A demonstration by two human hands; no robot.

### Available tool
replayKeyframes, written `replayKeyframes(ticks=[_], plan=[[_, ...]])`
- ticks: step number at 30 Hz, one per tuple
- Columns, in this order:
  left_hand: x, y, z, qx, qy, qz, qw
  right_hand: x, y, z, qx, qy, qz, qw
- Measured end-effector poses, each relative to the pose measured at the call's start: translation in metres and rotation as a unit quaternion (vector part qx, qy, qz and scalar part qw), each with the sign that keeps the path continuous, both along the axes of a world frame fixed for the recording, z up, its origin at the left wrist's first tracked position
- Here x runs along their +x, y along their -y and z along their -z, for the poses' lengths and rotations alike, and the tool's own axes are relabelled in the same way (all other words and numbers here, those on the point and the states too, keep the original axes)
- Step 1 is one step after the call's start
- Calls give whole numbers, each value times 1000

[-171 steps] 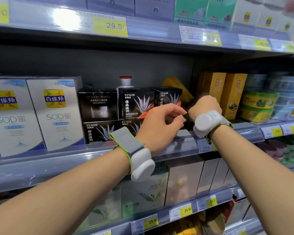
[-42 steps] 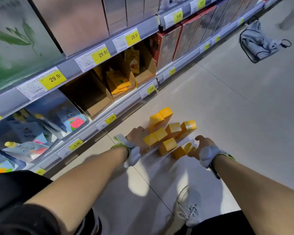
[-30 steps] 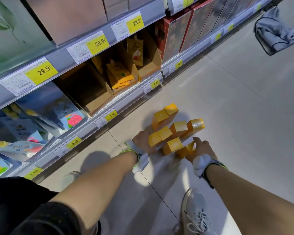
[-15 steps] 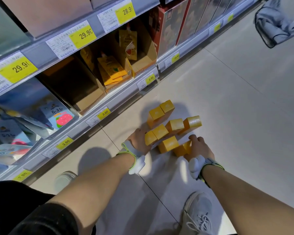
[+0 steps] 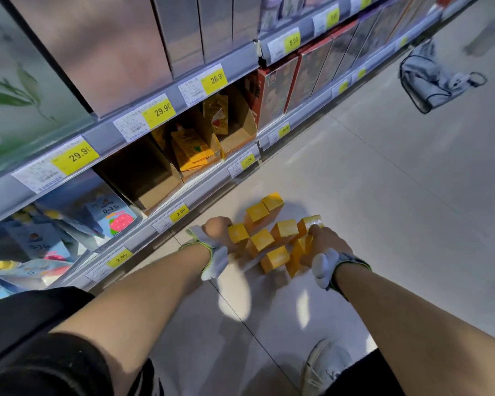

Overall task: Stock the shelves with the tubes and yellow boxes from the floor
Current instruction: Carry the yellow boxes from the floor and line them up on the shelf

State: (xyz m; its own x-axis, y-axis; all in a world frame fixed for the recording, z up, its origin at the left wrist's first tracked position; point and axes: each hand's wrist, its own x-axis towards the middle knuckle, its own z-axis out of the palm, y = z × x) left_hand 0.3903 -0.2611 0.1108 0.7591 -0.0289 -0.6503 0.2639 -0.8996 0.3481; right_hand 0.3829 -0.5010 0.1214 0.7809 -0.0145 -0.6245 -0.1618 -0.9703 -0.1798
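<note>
The yellow boxes [image 5: 272, 238] on the floor have now been clasped between left hand [image 5: 219, 231] and right hand [image 5: 326, 242], so lifting to the shelves is judged imminent.

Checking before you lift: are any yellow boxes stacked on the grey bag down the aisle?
No, the yellow boxes sit on the floor between both hands, apart from the grey bag.

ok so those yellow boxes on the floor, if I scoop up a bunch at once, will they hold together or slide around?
The yellow boxes look like small stiff cartons, so they likely keep their shape when squeezed. Their faces look glossy, so loose ones may slip apart between the left hand and right hand. They already lie at mixed angles, so the cluster probably shifts when lifted.
</note>
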Motion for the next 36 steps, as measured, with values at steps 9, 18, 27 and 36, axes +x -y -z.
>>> replayKeyframes(ticks=[9, 18, 27, 36], plan=[[-12, -26, -84, -71, 89, 1, 994, 22, -16, -71, -55, 32, -101, 993], [-37, -53, -148, -207, 171, -191, 944, 12, -52, -135, 57, 85, -106, 989], [-49, -71, -177, -300, 234, -299, 875, -5, -76, -184, 225, 200, -17, 953], [-51, -52, -185, -378, 274, -290, 835, -5, -93, -186, 337, 216, 117, 909]])
